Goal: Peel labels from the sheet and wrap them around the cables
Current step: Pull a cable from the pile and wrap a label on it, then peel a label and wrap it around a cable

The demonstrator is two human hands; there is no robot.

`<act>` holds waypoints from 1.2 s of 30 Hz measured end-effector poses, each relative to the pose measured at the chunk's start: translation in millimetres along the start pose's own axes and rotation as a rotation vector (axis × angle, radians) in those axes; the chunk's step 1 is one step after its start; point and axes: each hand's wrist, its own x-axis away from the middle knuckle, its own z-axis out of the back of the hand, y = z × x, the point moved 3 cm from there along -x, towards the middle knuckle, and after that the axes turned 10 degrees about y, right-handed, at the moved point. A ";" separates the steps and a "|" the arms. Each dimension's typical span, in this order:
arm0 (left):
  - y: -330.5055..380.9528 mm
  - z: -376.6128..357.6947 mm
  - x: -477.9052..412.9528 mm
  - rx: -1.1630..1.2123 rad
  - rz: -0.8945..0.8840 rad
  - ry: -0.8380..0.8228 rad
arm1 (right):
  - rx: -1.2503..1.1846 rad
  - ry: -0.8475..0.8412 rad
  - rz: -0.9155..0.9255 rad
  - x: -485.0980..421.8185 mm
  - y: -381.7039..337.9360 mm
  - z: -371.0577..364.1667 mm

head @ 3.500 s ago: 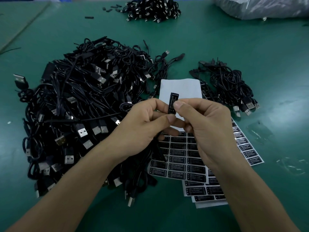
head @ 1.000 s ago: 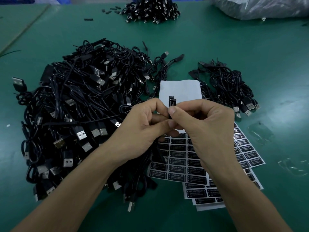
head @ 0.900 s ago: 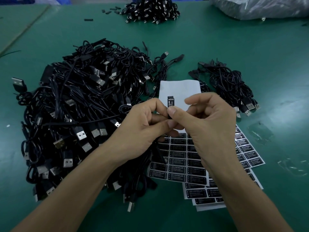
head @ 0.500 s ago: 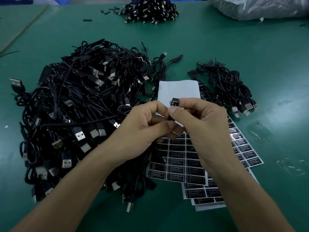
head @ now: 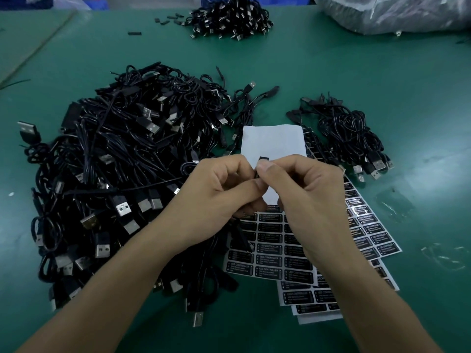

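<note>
Both hands meet over the middle of the tabletop (head: 382, 72), nearer its front edge. Left hand (head: 224, 192): fingers curled in, thumb and forefinger pinching the cable (head: 242, 236), which drops from under the palm across the sheets. We can't see how the lower fingers sit on it. Right hand (head: 308, 197): thumb and forefinger pinched on the label (head: 263, 159), other fingers curled loosely behind. We see only a small black tip of label above the fingertips, right where the two thumbs touch. We can't tell how far round the cable it goes.

Sheets (head: 270, 253): a fanned stack lying flat under and right of the hands, toward the front edge. The top one is bare white at its far end, with rows of black labels at its near end.

Big pile (head: 122, 174) of black USB cables fills the left half of the tabletop and touches the sheets' left side. Small pile (head: 351, 133) sits just right of the sheets' far end, overlapping one. Third pile (head: 229, 19) at the back edge, middle. Clear bag (head: 395, 14) in the back right corner. Film scraps (head: 392, 202) toward the right edge, apart from the sheets
</note>
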 end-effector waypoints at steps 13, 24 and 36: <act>20.9 21.9 -2.9 0.058 -0.029 0.218 | 0.175 -0.265 -0.086 10.9 6.4 -11.6; 24.1 32.1 -2.9 0.264 0.000 0.404 | 0.336 -0.517 -0.041 16.2 8.1 -13.0; 22.5 37.1 -2.9 0.353 0.143 0.469 | 0.471 0.328 0.073 -58.9 -16.9 74.6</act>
